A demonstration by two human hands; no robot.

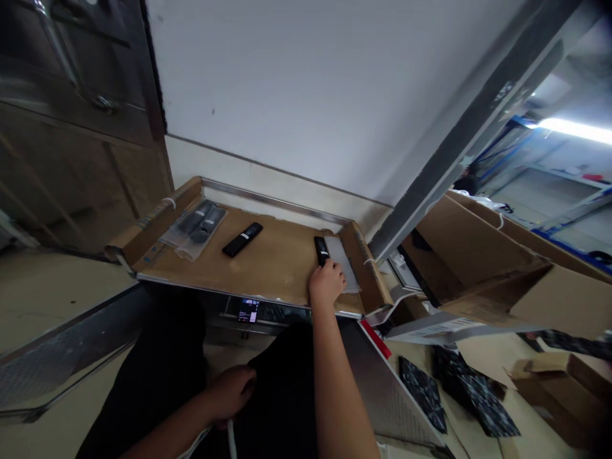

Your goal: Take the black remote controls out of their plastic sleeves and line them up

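Observation:
My right hand [326, 284] reaches forward onto a brown cardboard work surface [272, 258] and grips the near end of a black remote control [320, 249], which lies beside a clear plastic bag [343, 262]. Another black remote [242, 239] lies loose in the middle of the surface. Two more remotes in clear bags [197, 227] rest at the left end. My left hand [232, 393] is down by my lap, fingers curled around a thin white cord [231, 440].
A small lit screen [248, 310] sits under the front edge of the surface. Open cardboard boxes [482, 255] stand at the right, with black patterned pieces [459, 389] on the table below. A white wall rises behind; a dark cabinet [71, 115] stands left.

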